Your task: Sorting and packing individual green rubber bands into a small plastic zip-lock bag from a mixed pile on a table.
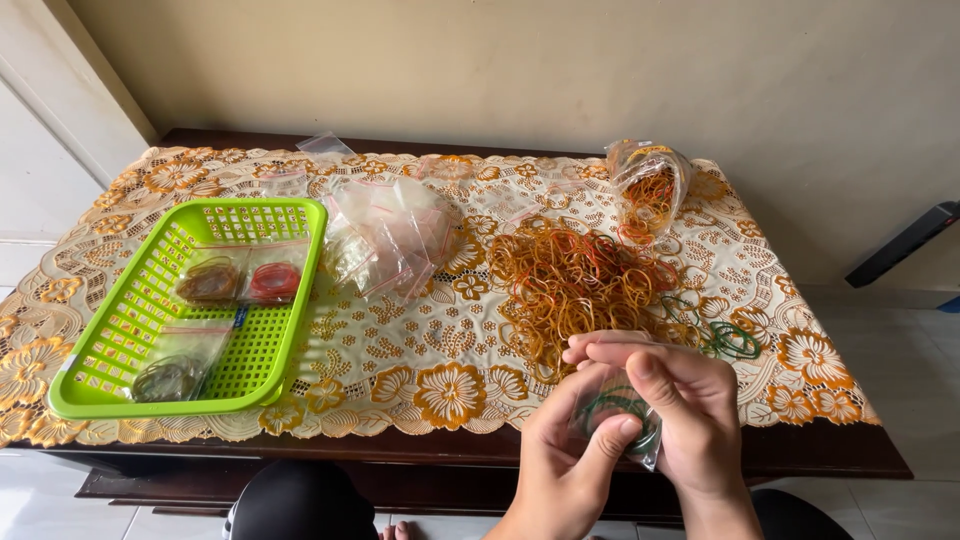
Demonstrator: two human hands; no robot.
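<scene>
Your hands meet at the near table edge, about 5 o'clock in view: the left hand (565,460) and right hand (680,400) both pinch a small clear bag (615,415) holding green bands (610,405). It is soft, see-through, crumpled between your fingers. At 12 o'clock from it lies a pile (575,275) of orange and red bands, with loose green bands (730,340) at 2 o'clock. Further out sit an open sack (648,185), empty bags (390,235), and at 9 o'clock a green tray (270,350) with filled bags. A floral cloth (440,380) covers the dark table (820,450), which backs onto a beige wall (500,70); tiled floor shows at the right edge.
</scene>
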